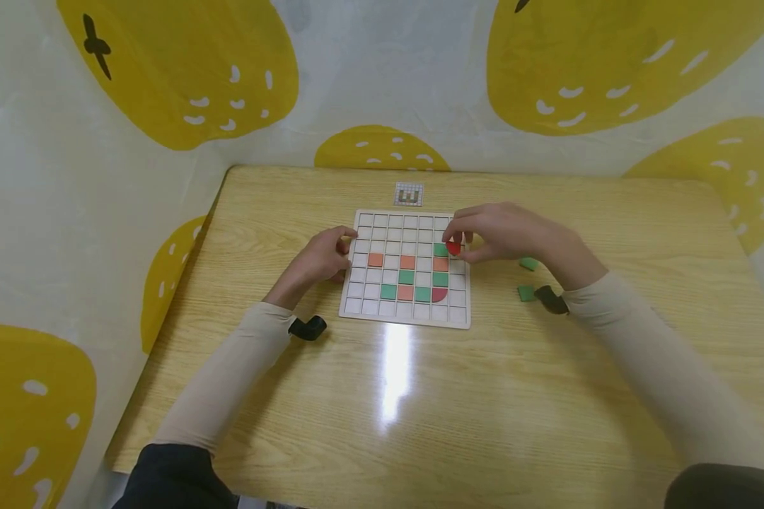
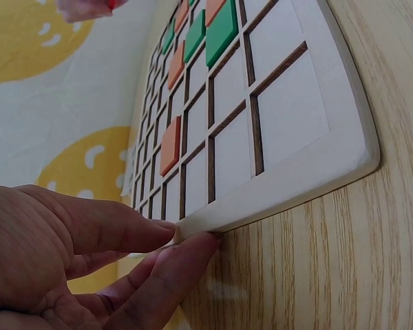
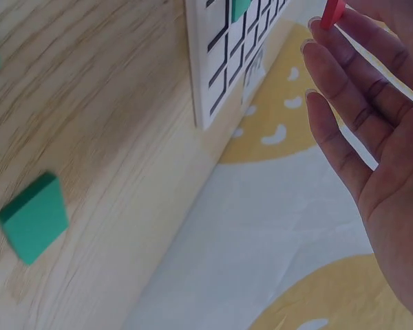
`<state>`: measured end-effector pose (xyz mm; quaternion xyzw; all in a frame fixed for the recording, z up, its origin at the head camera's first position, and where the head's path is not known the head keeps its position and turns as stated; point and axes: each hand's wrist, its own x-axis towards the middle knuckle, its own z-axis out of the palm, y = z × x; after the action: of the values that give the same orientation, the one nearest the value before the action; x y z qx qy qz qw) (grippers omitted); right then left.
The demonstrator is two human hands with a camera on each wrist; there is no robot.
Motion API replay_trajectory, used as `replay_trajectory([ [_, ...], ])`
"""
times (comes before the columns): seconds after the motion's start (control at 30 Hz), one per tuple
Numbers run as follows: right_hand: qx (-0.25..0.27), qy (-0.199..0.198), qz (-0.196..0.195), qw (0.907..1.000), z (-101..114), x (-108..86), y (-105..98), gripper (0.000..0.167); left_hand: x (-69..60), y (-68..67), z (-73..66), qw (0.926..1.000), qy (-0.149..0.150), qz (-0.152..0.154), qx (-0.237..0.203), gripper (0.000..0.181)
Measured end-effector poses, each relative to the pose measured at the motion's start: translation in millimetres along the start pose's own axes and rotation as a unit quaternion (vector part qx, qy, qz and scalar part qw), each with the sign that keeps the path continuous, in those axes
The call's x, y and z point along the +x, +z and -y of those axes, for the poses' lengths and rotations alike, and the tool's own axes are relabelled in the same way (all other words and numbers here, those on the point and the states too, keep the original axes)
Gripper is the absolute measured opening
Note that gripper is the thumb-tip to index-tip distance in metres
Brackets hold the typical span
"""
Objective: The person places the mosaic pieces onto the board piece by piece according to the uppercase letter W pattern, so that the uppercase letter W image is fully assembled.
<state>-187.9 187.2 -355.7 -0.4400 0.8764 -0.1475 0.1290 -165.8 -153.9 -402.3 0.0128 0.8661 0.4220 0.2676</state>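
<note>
A white grid board (image 1: 356,308) lies flat on the table with square tiles in several of its cells. Among them are orange tiles (image 1: 375,259) and green tiles (image 1: 388,291), and a red quarter-round piece (image 1: 440,294) sits near the lower right. My left hand (image 1: 323,256) pinches the board's left edge, thumb and finger meeting at the rim in the left wrist view. Over the board's right side, my right hand (image 1: 499,230) holds a second red piece (image 1: 453,248) between thumb and fingertips. The right wrist view shows only part of that piece (image 3: 332,12), above the board.
A small pattern card (image 1: 409,194) lies just beyond the board's far edge. To the right are two loose green tiles, one (image 1: 529,264) behind the other (image 1: 525,293). A patterned cloth (image 1: 382,85) hangs along the back and left of the wooden table (image 1: 318,410).
</note>
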Motion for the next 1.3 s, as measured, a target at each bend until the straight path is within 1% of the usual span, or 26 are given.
replay_trajectory([
  [0.23, -0.003, -0.015, 0.003, 0.9999, 7.4, 9.6, 2.4, 0.027, -0.3, 0.2, 0.5, 1.0, 0.002, -0.002, 0.006, 0.064],
  [0.4, -0.002, -0.025, 0.008, 0.9997, 12.7, 16.5, 5.0, 0.029, -0.5, -0.1, 0.7, 1.0, 0.001, -0.002, 0.001, 0.065],
  [0.63, 0.011, -0.032, 0.02, 0.9992, 22.1, 26.4, 7.5, 0.03, 0.6, -0.2, 0.9, 1.0, 0.002, 0.0, 0.0, 0.065],
  [0.8, 0.011, -0.042, 0.023, 0.9988, 23.6, 33.5, 13.4, 0.028, -0.2, 0.0, -0.3, 1.0, 0.002, 0.001, 0.001, 0.065],
  [0.97, 0.021, -0.042, 0.035, 0.9983, 28.8, 40.8, 17.6, 0.03, -0.2, -0.1, -1.0, 1.0, -0.001, 0.003, 0.004, 0.065],
  [1.17, 0.03, -0.067, 0.033, 0.9968, 34.4, 48.9, 24.0, 0.028, -0.8, -0.4, -1.0, 1.0, -0.001, 0.004, -0.001, 0.064],
  [1.3, 0.03, -0.077, 0.031, 0.9961, 39.1, 53.3, 27.4, 0.028, -1.1, -0.4, -1.0, 1.0, -0.001, 0.003, -0.006, 0.064],
])
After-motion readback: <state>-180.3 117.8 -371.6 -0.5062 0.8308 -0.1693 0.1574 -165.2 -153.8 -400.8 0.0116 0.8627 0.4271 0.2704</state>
